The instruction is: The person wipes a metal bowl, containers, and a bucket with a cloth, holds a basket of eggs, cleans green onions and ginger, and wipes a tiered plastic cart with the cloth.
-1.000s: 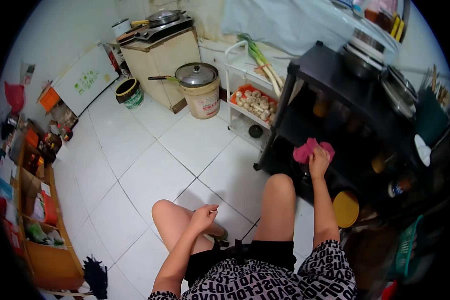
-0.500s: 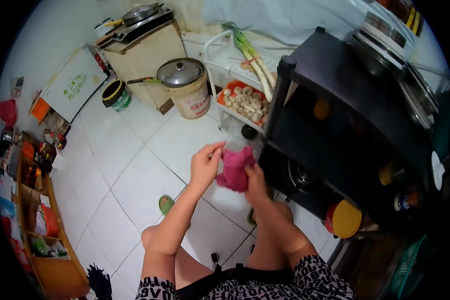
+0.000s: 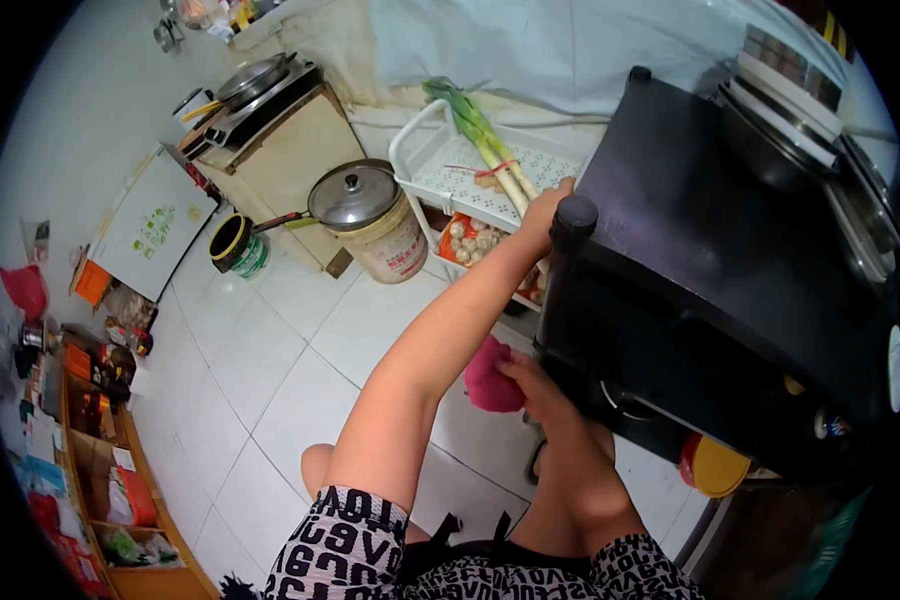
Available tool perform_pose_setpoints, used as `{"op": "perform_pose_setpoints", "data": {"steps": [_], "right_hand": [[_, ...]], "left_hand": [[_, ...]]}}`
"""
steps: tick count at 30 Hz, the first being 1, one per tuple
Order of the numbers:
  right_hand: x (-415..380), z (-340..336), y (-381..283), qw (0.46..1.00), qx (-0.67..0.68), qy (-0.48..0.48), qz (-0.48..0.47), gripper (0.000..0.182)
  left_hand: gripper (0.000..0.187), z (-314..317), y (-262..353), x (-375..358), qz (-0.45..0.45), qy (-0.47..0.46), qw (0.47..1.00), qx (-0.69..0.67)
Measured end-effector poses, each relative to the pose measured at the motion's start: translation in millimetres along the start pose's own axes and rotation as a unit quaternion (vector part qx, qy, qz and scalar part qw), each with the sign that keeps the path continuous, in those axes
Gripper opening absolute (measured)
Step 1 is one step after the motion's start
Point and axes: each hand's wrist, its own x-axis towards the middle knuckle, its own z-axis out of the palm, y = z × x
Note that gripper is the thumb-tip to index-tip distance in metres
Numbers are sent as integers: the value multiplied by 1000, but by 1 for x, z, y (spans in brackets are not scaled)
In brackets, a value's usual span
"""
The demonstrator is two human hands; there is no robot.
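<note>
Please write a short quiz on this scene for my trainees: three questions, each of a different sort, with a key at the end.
1. Which of the wearer's hands holds the pink cloth?
A) left hand
B) right hand
C) neither
2. True or false: the leeks lie on the top tier of the white cart.
3. Fill in the colour: the pale bulbs sit in a container that is ____.

Key: 1. B; 2. True; 3. orange.
</note>
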Motion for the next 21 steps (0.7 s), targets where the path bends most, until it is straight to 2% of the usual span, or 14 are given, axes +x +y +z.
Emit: {"op": "perform_pose_setpoints", "data": {"steps": [1, 3, 4, 6, 7, 9, 13, 14, 15, 17, 20, 21], "right_hand": [[1, 4, -6, 999, -54, 5, 4, 37], [8, 1, -5, 998, -61, 5, -13, 40], [8, 4, -9, 997, -61, -45, -1, 41], [8, 13, -16, 989, -43, -143, 14, 47], [9, 14, -17, 989, -39, -145, 5, 47], [12, 15, -16, 972, -70, -221, 23, 49], [15, 21, -23, 954, -94, -283, 25, 49], [18, 19, -20, 951, -82, -296, 8, 50], [25, 14, -17, 951, -83, -296, 7, 50], [34, 4, -7, 950, -119, -287, 3, 51], [23, 18, -13, 949, -91, -301, 20, 49], [20, 20, -10, 949, -90, -301, 26, 49]], "left_hand": [[53, 12, -20, -3, -2, -6, 1000, 3], [45, 12, -40, -9, -2, -9, 994, -108], [43, 2, -39, -12, 1, -9, 990, -143], [39, -58, 13, -54, 16, 60, 995, 80], [39, -76, 22, -62, 24, 56, 995, 85], [44, -105, 26, -77, -126, -34, 991, -1], [50, -135, -20, -120, -137, -2, 991, 8], [51, -147, -24, -133, -176, 3, 984, 14], [52, -158, -28, -145, -216, 8, 976, 18], [53, -177, -54, -175, -224, 38, 973, 29], [59, -214, -67, -227, -214, 35, 976, -14], [63, -226, -68, -241, -232, 49, 971, 25]]}}
